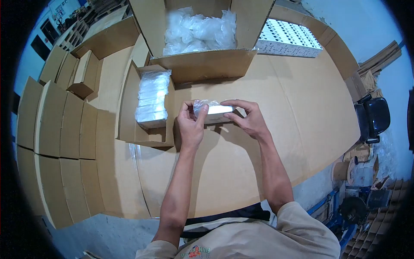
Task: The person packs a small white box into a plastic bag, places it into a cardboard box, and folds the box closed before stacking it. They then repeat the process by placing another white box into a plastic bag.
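Observation:
Between my two hands is a small white box (pixel 218 113), with a clear plastic bag (pixel 206 103) partly over its left end. My left hand (pixel 191 125) grips the bagged end, thumb in front. My right hand (pixel 249 118) pinches the bare right end between thumb and fingers. Just left of my left hand stands an open cardboard carton (pixel 128 116). Inside it is a row of white boxes wrapped in clear plastic (pixel 153 97), with some room at its near end.
A large open carton (pixel 207 64) of crumpled clear plastic bags (pixel 200 32) stands at the back. Behind right lies a block of white boxes with dark marks (pixel 289 39). Closed brown cartons (pixel 71 125) are stacked at the left. A black chair (pixel 373 116) stands beyond the cardboard-covered table (pixel 310 125).

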A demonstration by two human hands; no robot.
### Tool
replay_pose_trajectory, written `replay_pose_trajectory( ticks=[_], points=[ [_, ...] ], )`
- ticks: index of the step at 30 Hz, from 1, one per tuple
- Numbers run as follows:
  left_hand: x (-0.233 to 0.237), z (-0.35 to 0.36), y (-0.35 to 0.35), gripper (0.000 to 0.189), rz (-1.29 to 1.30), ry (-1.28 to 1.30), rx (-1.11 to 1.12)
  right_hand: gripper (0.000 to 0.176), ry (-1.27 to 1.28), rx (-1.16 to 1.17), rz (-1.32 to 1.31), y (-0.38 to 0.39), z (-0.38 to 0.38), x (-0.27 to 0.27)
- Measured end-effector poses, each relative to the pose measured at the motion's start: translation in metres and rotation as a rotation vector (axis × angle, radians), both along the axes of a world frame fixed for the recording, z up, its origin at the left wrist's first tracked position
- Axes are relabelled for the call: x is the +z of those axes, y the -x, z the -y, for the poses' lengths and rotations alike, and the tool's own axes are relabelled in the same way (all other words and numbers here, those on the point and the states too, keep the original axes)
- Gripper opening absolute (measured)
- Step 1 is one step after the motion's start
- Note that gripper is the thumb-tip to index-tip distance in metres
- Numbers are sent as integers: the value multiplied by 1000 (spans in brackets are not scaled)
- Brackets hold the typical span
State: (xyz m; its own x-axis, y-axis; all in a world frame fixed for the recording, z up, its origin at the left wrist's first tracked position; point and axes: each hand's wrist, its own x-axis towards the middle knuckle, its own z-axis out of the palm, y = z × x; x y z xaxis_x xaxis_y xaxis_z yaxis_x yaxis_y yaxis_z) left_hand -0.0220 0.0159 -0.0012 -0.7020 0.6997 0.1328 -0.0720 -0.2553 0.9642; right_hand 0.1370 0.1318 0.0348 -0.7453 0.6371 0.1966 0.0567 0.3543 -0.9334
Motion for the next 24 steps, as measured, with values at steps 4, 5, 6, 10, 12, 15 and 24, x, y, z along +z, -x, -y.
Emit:
replay_pose_trajectory(
  ticks=[4,5,6,10,12,15,24],
  points=[
    [5,-2,-2,27,16,-51,15,27,-11,-11,45,0,2,4],
    [8,0,-3,30,7,-34,20,26,0,-13,50,0,2,4],
    [10,1,-4,32,-3,-16,25,26,16,-21,47,0,2,4],
    [14,1,-12,33,-565,-94,327,26,-16,-112,51,1,-1,-4],
    [22,11,-9,31,-1020,-74,350,26,-76,-142,30,2,-5,-10],
    [23,12,-18,24,-1135,-53,227,26,-107,-115,-8,2,-6,-13],
    [21,9,-8,28,-1041,31,136,27,-70,-48,68,-5,-3,2]
  ],
)
